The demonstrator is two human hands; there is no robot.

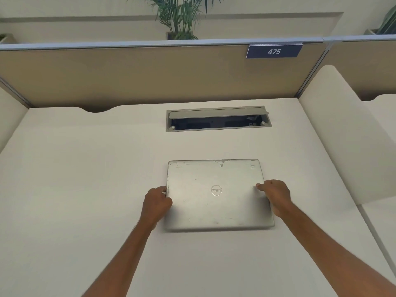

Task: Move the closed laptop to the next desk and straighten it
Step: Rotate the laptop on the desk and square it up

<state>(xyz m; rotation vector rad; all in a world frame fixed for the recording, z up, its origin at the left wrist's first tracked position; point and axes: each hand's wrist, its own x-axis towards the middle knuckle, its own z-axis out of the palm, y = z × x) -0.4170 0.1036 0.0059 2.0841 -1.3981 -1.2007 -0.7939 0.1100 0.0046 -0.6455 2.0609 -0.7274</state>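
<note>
A closed silver laptop [216, 202] with a round logo on its lid lies flat on the white desk [75, 189], roughly square to the desk's edges. My left hand [157, 202] grips the laptop's left edge, fingers curled around it. My right hand [275, 196] holds the right edge, thumb on the lid. Both forearms reach in from the bottom of the view.
Behind the laptop an open cable hatch [218, 120] is set into the desk. A tan partition [128, 76] with a blue sign reading 475 [274, 51] closes the back. White side dividers [330, 129] flank the desk; another desk lies to the right. A potted plant [180, 18] stands beyond.
</note>
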